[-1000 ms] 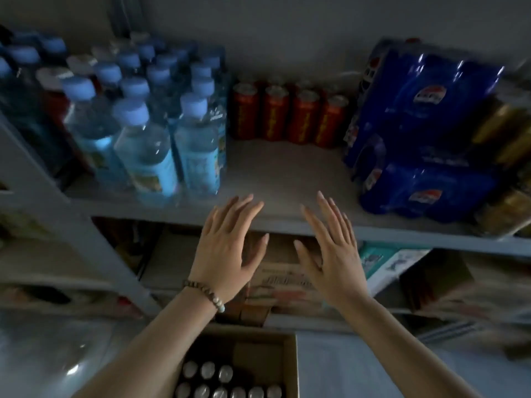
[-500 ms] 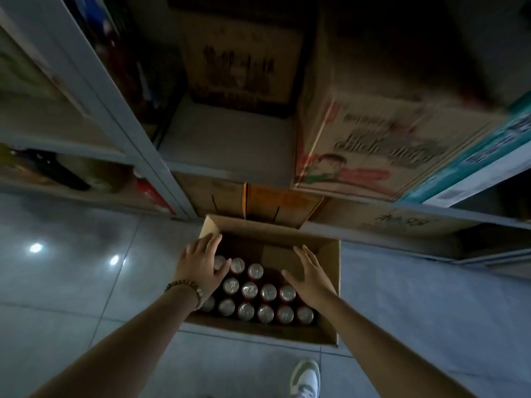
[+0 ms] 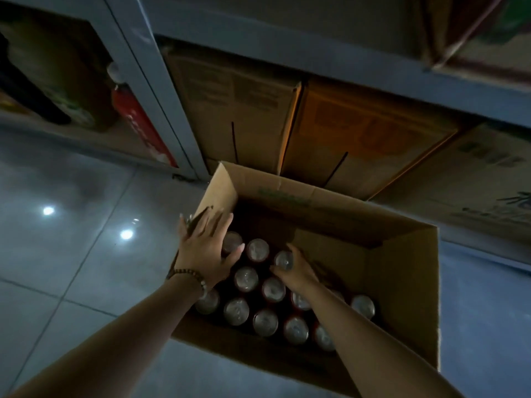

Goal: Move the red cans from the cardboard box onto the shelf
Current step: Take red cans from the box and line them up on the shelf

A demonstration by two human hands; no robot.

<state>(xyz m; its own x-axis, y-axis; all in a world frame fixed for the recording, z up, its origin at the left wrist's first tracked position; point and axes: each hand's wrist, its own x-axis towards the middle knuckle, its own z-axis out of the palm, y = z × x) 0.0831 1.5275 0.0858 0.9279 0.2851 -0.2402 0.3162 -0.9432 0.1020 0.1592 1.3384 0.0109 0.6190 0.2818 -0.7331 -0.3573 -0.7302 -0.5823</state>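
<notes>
An open cardboard box (image 3: pixel 402 237) stands on the floor in front of the shelving. Several red cans (image 3: pixel 245 278) with silver tops stand upright in its left and near part; the far right part of the box is bare. My left hand (image 3: pixel 207 248) hovers over the cans by the box's left wall, fingers straight and spread, holding nothing. My right hand (image 3: pixel 298 272) reaches down into the middle of the box. Its thumb and fingers curl round one can (image 3: pixel 283 259) at the back of the group. The shelf with the earlier cans is out of view.
A grey shelf post (image 3: pixel 161 110) rises left of the box. Closed cardboard cartons (image 3: pixel 244 110) fill the bottom shelf right behind it. A red bottle (image 3: pixel 138 122) lies on the lower shelf at left. Glossy floor tiles (image 3: pixel 86 268) spread left and right.
The view has dropped from the upper shelf to the box on the floor. Both hands went down into the box, and my right hand has closed round a can.
</notes>
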